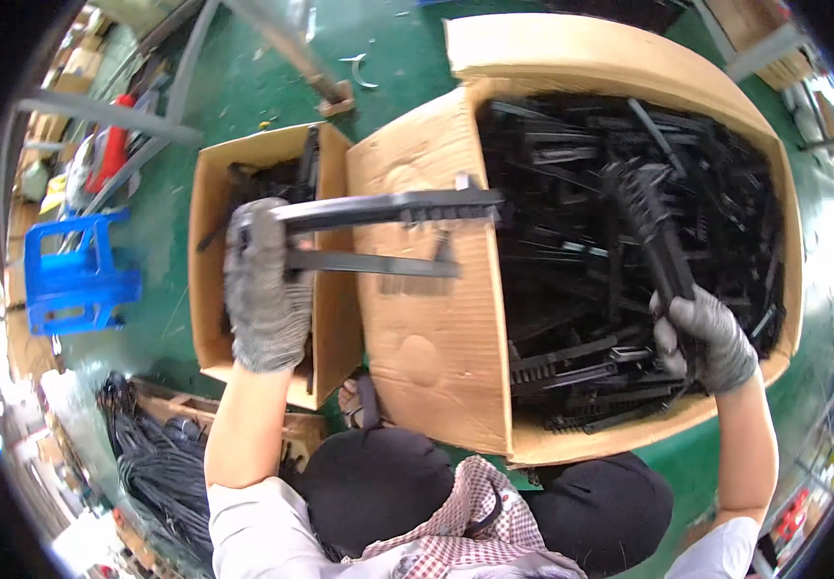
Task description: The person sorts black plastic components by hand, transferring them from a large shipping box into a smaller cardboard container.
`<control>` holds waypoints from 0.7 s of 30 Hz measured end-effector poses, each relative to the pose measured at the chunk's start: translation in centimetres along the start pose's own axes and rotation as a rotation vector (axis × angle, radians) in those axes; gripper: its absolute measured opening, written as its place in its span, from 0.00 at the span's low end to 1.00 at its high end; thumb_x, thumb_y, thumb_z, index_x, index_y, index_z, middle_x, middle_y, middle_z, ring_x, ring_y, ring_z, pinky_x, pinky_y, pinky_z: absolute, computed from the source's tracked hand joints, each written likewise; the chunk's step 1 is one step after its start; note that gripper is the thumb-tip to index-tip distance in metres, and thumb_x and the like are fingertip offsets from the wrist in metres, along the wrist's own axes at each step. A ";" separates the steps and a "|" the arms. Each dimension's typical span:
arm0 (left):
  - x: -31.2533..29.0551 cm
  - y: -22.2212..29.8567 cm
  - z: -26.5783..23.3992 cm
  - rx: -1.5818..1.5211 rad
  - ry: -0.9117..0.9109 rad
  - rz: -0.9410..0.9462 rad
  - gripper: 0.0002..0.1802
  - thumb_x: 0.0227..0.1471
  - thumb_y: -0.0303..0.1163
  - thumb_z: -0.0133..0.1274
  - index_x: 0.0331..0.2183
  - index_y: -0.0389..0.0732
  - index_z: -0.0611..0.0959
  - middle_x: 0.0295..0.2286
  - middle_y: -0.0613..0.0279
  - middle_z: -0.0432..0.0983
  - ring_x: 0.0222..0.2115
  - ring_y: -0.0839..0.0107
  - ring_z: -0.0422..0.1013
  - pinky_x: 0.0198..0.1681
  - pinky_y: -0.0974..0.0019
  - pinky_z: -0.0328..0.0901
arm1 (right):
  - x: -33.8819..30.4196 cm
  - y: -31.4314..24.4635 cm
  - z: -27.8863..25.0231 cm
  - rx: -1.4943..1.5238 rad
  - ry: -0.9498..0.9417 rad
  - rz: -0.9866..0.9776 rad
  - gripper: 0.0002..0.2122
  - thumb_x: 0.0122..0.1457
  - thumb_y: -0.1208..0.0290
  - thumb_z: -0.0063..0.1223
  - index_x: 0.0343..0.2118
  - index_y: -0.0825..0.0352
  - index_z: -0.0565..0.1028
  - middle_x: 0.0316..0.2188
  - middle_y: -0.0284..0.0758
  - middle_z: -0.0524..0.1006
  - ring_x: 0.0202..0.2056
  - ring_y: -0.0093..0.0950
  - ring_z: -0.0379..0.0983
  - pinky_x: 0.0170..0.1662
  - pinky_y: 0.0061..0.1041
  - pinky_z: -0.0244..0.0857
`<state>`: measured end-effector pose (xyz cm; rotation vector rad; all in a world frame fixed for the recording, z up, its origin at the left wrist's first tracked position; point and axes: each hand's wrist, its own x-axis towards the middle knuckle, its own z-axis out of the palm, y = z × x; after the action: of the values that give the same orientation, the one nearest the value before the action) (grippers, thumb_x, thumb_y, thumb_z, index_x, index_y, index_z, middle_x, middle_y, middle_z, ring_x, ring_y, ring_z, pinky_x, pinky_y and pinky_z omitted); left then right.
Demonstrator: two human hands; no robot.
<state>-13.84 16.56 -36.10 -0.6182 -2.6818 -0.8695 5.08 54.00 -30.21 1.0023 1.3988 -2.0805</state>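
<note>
My left hand [264, 285], in a grey work glove, is closed round the ends of two long black plastic bars [378, 207], which point right over the large box's folded-out flap. The upper bar has a toothed edge; the lower one is blurred. In its grey glove, my right hand [711, 338] grips another long black bar with a toothed end [658, 227], held slanted over the large cardboard box [789, 241]. Many similar black pieces [571, 289] fill that box in a jumble. Beneath my left hand stands a smaller cardboard box [207, 193] with more black pieces inside.
A blue plastic stool [79, 275] stands on the green floor at the left. Near my left forearm lies a heap of black cables or cords [161, 458]. Grey metal frame legs [113, 111] rise at the upper left. My knees [378, 482] are close to both boxes.
</note>
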 end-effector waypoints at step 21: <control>-7.9 -3.5 -6.8 0.385 -0.780 -0.042 0.28 0.32 0.43 0.62 0.38 0.43 0.76 0.33 0.58 0.72 0.38 0.58 0.66 0.42 0.60 0.61 | 9.0 6.5 17.3 -0.905 -0.768 -0.220 0.18 0.52 0.58 0.49 0.40 0.67 0.69 0.33 0.42 0.74 0.36 0.37 0.72 0.39 0.31 0.65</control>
<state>-7.81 7.43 -35.29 -0.9509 -3.4122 -0.0765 -1.77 35.92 -37.13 -0.2946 1.7258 -1.3854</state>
